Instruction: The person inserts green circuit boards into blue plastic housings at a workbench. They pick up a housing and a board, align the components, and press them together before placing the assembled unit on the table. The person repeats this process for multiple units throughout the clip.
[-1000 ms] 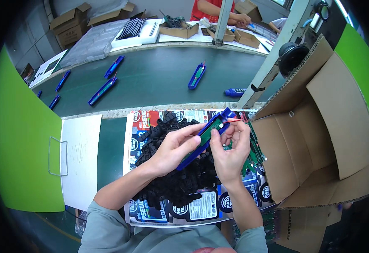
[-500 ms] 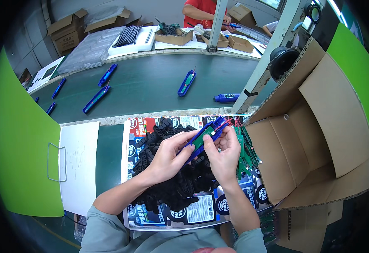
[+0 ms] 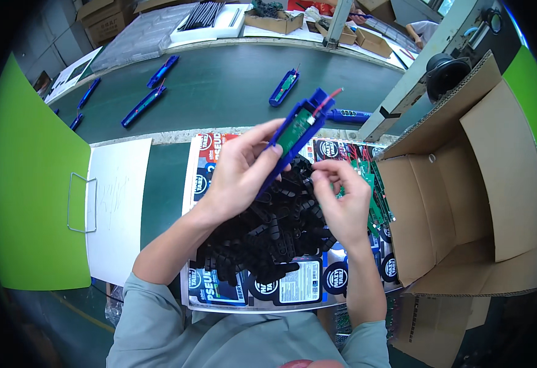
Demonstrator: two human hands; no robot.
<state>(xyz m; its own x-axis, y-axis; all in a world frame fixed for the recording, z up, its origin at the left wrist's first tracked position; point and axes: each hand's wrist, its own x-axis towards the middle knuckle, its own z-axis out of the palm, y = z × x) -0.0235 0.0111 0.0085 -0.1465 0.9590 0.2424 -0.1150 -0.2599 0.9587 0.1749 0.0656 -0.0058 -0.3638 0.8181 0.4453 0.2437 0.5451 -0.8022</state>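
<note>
My left hand grips a long blue plastic housing, tilted with its far end up to the right. A green circuit board sits inside it, with a red wire sticking out past the far end. To the right, my right hand is off the housing. Its thumb and forefinger come together at the edge of a heap of black plastic parts; whatever lies between the fingertips is too small to make out. Several loose green circuit boards with red wires lie just beyond that hand.
An open cardboard box stands at the right, beside a metal post. Across the far side runs a green conveyor belt carrying several blue housings. A white sheet is at the left. Another person's arm shows at the far right.
My right hand has let go of the housing and moved down to the black parts. My left hand has raised the housing away from it. The view has tilted downward.
</note>
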